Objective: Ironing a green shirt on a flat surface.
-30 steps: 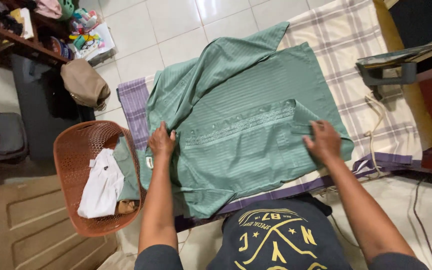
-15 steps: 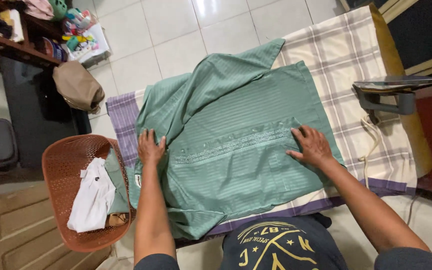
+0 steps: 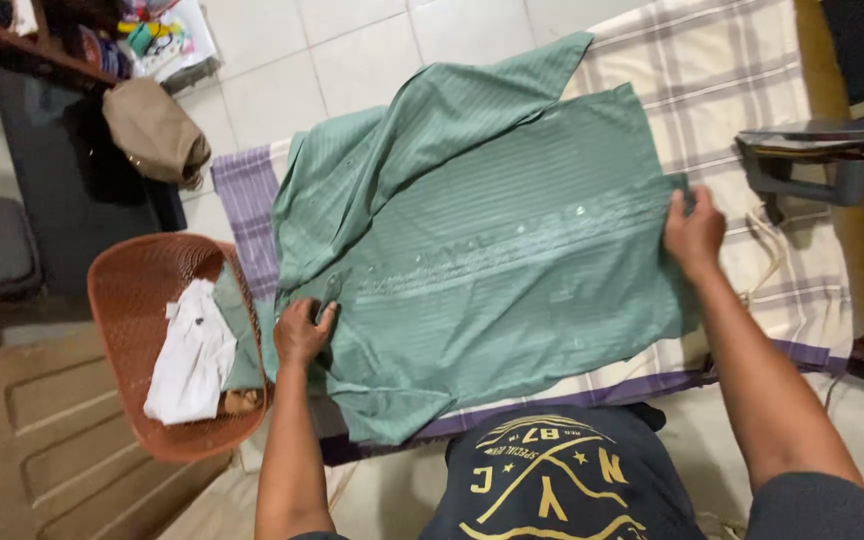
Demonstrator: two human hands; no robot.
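The left hand [image 3: 302,330] is pinching the green shirt's [image 3: 492,270] collar edge; the right hand [image 3: 694,232] is gripping its far hem, near the iron [image 3: 802,160].

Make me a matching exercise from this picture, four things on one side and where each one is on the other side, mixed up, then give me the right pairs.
Things:
1. green shirt
2. white cloth
3. iron
4. left hand

Places:
A. inside the brown laundry basket
B. at the board's right end
C. spread over the checked ironing cover
D. on the shirt's collar end, beside the basket

Pairs: 1-C, 2-A, 3-B, 4-D
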